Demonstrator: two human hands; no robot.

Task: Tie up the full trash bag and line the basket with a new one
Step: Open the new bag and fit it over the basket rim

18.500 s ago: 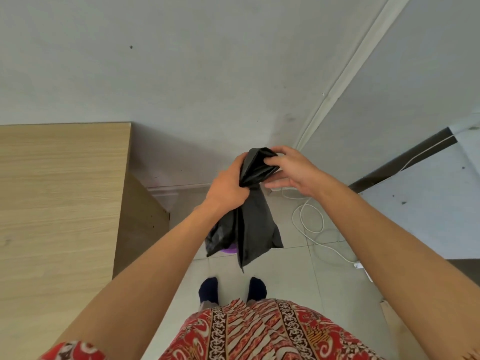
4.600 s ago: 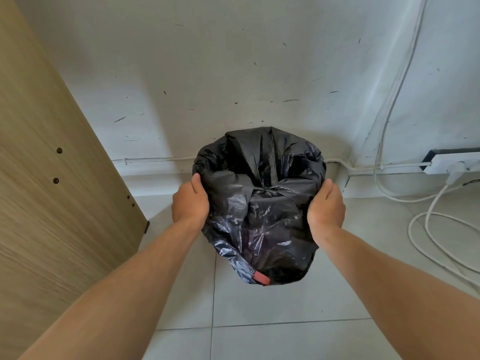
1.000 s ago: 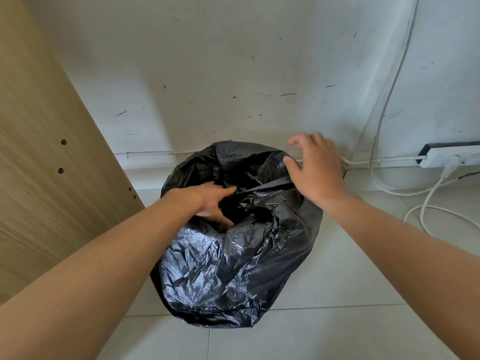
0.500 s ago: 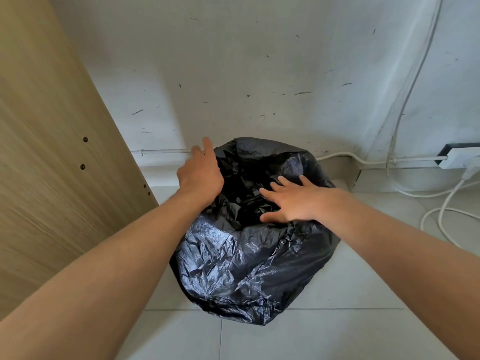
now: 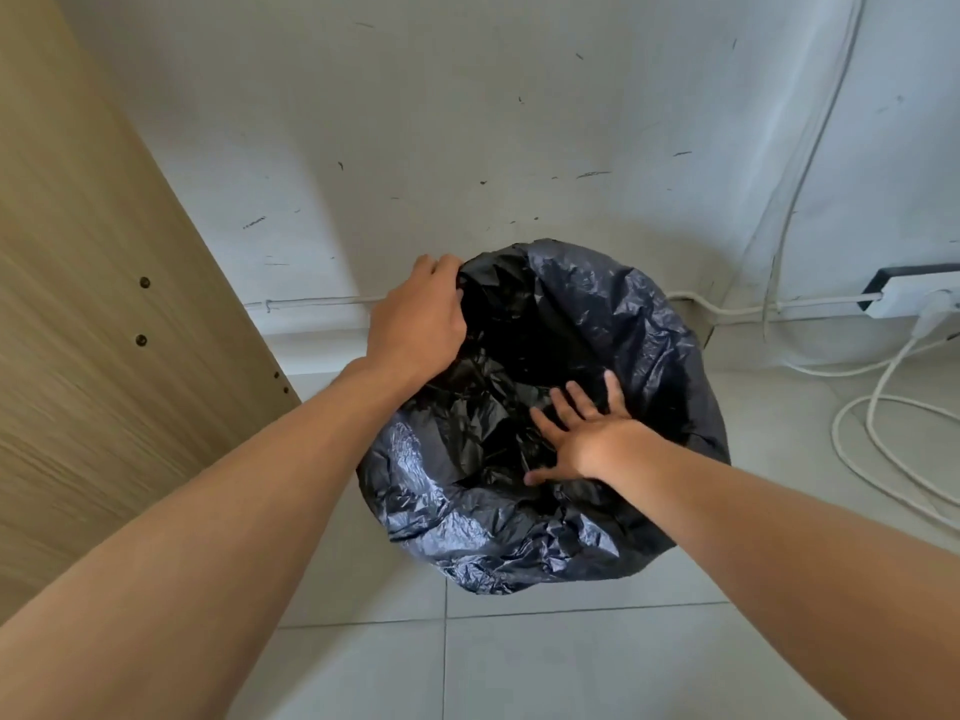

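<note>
Head view, looking down at a tiled floor [image 5: 519,667] corner. Black trash bag [image 5: 649,324] sits on the floor against the far wall [image 5: 467,122], spread wide and draped outward, mouth open upward. Whatever it covers is fully hidden by the plastic; basket itself not visible. Plastic crinkled and glossy on the near-left side, darker inside the opening.

Left hand [image 5: 418,324] at the far-left edge of the bag's mouth, back of hand up, fingers curled over the rim and gripping the plastic there. Fingertips mostly hidden behind the fold.

Right hand [image 5: 576,433] reaches into the opening from the near-right, fingers straight and spread, palm down, pressing flat on the bag's inner surface. It holds nothing.

Both forearms bare, entering from the near edge.

Left of the bag: a light wooden panel [image 5: 78,304] standing upright, with small dark screw holes, well clear of the bag. Right side: white power strip [image 5: 904,298] low by the wall, white cables [image 5: 883,433] looping over the floor near the bag's right. A thin white wire runs along the base of the wall behind the bag. Wall is scuffed with small dark marks.
</note>
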